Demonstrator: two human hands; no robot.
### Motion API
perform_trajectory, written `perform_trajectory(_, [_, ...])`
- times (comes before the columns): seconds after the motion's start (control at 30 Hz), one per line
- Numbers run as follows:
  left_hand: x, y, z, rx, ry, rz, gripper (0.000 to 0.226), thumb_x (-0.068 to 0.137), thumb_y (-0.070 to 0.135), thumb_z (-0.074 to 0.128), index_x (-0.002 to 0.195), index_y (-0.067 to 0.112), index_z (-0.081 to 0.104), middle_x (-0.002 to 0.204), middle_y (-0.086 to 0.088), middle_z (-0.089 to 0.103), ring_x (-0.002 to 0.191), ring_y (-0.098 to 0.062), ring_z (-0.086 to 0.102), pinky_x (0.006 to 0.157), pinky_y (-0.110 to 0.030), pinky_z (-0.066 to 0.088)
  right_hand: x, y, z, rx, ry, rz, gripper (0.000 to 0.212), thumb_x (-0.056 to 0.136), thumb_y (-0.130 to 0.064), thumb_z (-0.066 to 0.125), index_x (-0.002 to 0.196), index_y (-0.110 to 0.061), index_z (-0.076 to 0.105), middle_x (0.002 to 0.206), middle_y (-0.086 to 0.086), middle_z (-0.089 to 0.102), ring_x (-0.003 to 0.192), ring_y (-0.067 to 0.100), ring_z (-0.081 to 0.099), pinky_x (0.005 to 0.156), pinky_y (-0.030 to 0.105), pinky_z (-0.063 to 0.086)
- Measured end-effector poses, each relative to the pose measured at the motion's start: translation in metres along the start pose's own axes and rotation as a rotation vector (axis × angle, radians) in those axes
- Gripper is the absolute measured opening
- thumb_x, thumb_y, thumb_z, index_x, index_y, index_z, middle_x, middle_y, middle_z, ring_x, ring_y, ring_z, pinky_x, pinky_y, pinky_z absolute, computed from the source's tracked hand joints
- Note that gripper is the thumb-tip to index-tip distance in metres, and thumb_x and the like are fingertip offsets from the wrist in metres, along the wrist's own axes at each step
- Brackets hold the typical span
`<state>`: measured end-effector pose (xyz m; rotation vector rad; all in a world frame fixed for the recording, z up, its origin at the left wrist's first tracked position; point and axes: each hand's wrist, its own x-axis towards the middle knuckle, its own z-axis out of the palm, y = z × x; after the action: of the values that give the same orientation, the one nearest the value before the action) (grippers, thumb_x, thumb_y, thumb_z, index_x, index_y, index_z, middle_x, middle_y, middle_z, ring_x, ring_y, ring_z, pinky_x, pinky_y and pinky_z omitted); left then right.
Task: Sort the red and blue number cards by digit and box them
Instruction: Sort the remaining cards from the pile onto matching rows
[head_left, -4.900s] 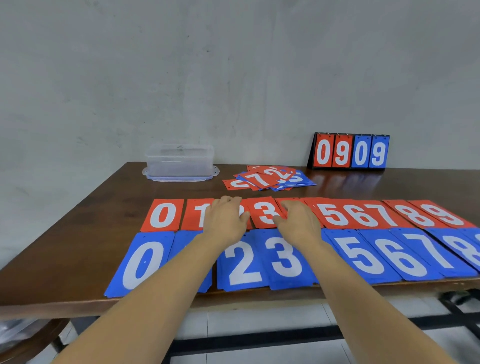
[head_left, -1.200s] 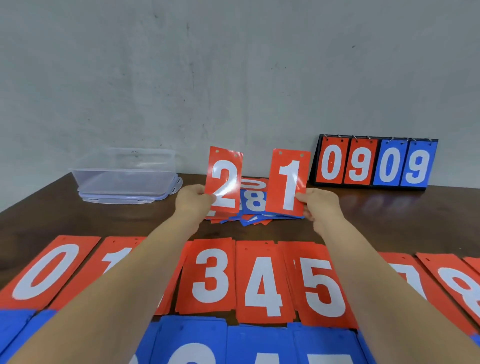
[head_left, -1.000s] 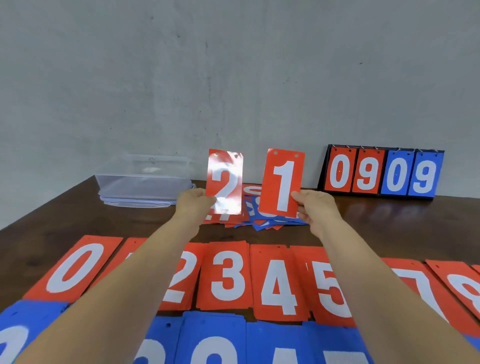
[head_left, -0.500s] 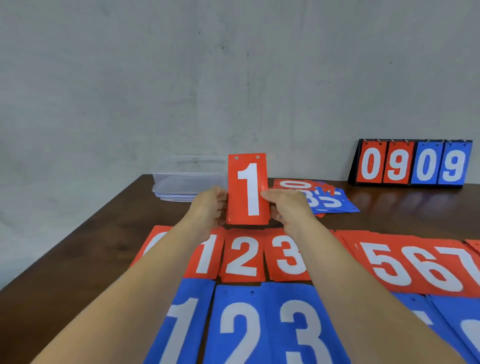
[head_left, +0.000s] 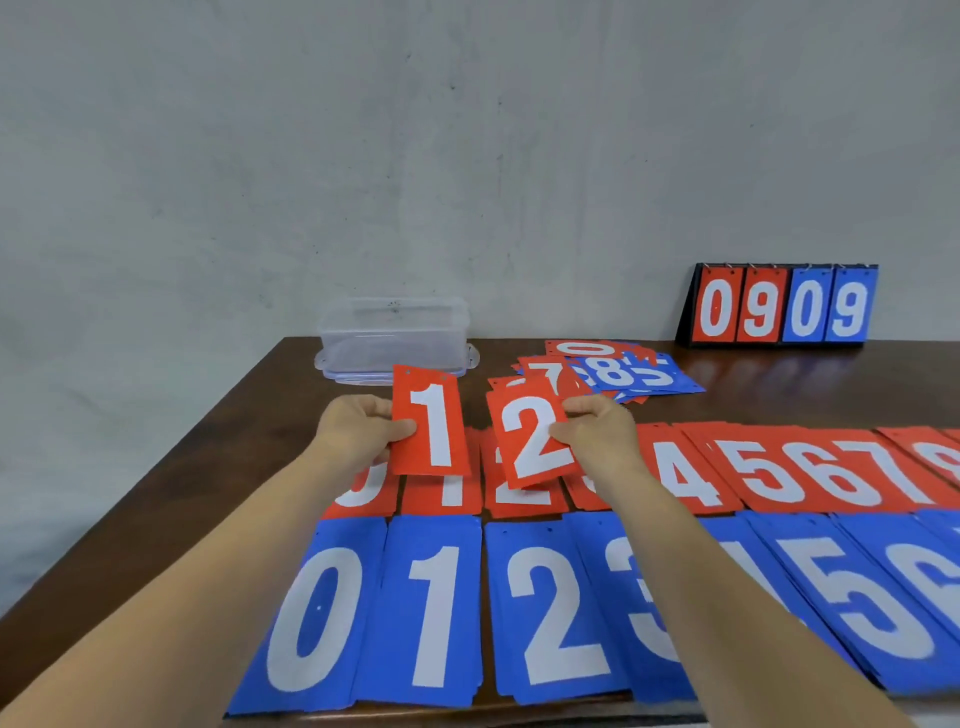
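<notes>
My left hand (head_left: 358, 434) pinches a red 1 card (head_left: 431, 422) by its left edge, held above the red row. My right hand (head_left: 597, 431) pinches a red 2 card (head_left: 532, 441) by its right edge, just above the red 2 pile. A row of red piles (head_left: 769, 473) runs from 0 on the left to higher digits at the right, with a row of blue piles (head_left: 550, 608) in front of it. Unsorted red and blue cards (head_left: 613, 371) lie heaped behind the rows. A clear plastic box (head_left: 395, 332) stands at the back left.
A flip scoreboard (head_left: 784, 306) showing 0909 stands at the back right against the wall. The brown table (head_left: 218, 467) has bare wood to the left of the rows, and its left and front edges are close.
Half a second ago both hands held the cards together with the 1 in front. Now they are split: 1 in my left hand, 2 in my right, both lowered toward the red row.
</notes>
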<state>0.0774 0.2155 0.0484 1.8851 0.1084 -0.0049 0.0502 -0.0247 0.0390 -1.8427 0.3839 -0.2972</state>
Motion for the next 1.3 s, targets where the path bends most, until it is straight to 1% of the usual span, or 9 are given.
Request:
perform_trajectory(0.13, [0.002, -0.017, 0.000, 0.064, -0.021, -0.057, 0.012, 0.085, 0.010, 0.071, 0.097, 0.007, 0.068, 0.093, -0.010, 0.071, 0.068, -0.015, 0.064, 0.054, -0.022, 0.049, -0.005, 0.013, -0.003, -0.142, -0.002, 0.076, 0.046, 0.086, -0.012, 0.069, 0.130, -0.015, 0.055, 0.131, 0.007, 0.056, 0.111, 0.023, 0.060, 0.083, 0.031, 0.054])
perform_trajectory(0.23, [0.007, -0.024, 0.011, 0.084, -0.037, -0.051, 0.012, 0.083, 0.009, 0.074, 0.093, 0.009, 0.068, 0.097, -0.011, 0.072, 0.085, -0.022, 0.069, 0.081, -0.038, 0.058, -0.008, 0.015, 0.007, -0.195, 0.004, 0.070, 0.046, 0.086, -0.012, 0.069, 0.130, -0.015, 0.055, 0.131, 0.007, 0.056, 0.113, 0.024, 0.058, 0.085, 0.032, 0.054])
perform_trajectory(0.3, [0.011, -0.027, 0.019, 0.184, -0.035, 0.002, 0.011, 0.081, 0.012, 0.076, 0.090, 0.010, 0.069, 0.094, -0.008, 0.073, 0.088, -0.022, 0.069, 0.087, -0.040, 0.056, -0.007, 0.015, 0.015, -0.277, 0.009, 0.034, 0.048, 0.087, -0.012, 0.069, 0.132, -0.015, 0.052, 0.130, 0.007, 0.056, 0.113, 0.023, 0.058, 0.087, 0.032, 0.053])
perform_trajectory(0.47, [0.014, -0.036, 0.029, 0.611, 0.023, 0.138, 0.022, 0.079, 0.026, 0.075, 0.089, 0.007, 0.069, 0.087, -0.006, 0.071, 0.082, -0.019, 0.067, 0.073, -0.031, 0.055, -0.006, 0.018, 0.028, -0.617, 0.028, -0.031, 0.050, 0.089, -0.015, 0.067, 0.134, -0.018, 0.046, 0.125, 0.005, 0.060, 0.107, 0.020, 0.061, 0.076, 0.028, 0.054])
perform_trajectory(0.6, [0.013, -0.037, 0.030, 0.761, 0.029, 0.184, 0.025, 0.082, 0.034, 0.072, 0.093, 0.013, 0.065, 0.091, 0.000, 0.069, 0.081, -0.015, 0.064, 0.070, -0.027, 0.054, -0.008, 0.021, 0.028, -0.797, 0.045, -0.113, 0.048, 0.088, -0.022, 0.068, 0.130, -0.019, 0.045, 0.117, 0.001, 0.061, 0.098, 0.016, 0.062, 0.057, 0.019, 0.042])
perform_trajectory(0.67, [0.011, -0.036, 0.028, 0.779, 0.023, 0.196, 0.025, 0.082, 0.034, 0.072, 0.097, 0.016, 0.063, 0.097, -0.002, 0.066, 0.088, -0.017, 0.064, 0.075, -0.027, 0.053, -0.008, 0.020, 0.027, -0.825, 0.047, -0.126, 0.046, 0.088, -0.023, 0.068, 0.128, -0.019, 0.045, 0.115, 0.001, 0.061, 0.096, 0.016, 0.062, 0.057, 0.020, 0.041])
perform_trajectory(0.8, [0.011, -0.036, 0.028, 0.862, 0.038, 0.219, 0.047, 0.083, 0.039, 0.070, 0.122, 0.015, 0.060, 0.118, -0.005, 0.059, 0.100, -0.020, 0.061, 0.082, -0.028, 0.052, -0.008, 0.021, 0.022, -0.787, 0.043, -0.156, 0.045, 0.089, -0.026, 0.067, 0.129, -0.022, 0.048, 0.118, 0.000, 0.060, 0.100, 0.015, 0.061, 0.066, 0.023, 0.050])
perform_trajectory(1.0, [0.007, -0.023, 0.046, 0.824, 0.055, 0.295, 0.056, 0.087, 0.039, 0.067, 0.134, 0.013, 0.053, 0.131, -0.008, 0.054, 0.116, -0.024, 0.056, 0.095, -0.034, 0.050, -0.003, 0.021, -0.001, -0.747, 0.092, -0.201, 0.044, 0.091, -0.028, 0.063, 0.133, -0.023, 0.049, 0.128, 0.000, 0.056, 0.111, 0.016, 0.058, 0.078, 0.027, 0.051])
perform_trajectory(1.3, [0.011, 0.020, 0.105, 0.826, 0.010, 0.404, 0.053, 0.089, 0.041, 0.064, 0.133, 0.014, 0.053, 0.126, -0.006, 0.057, 0.113, -0.021, 0.056, 0.094, -0.035, 0.049, 0.029, 0.029, -0.042, -0.728, 0.132, -0.188, 0.044, 0.092, -0.028, 0.062, 0.133, -0.021, 0.051, 0.130, 0.000, 0.056, 0.112, 0.017, 0.057, 0.081, 0.029, 0.050])
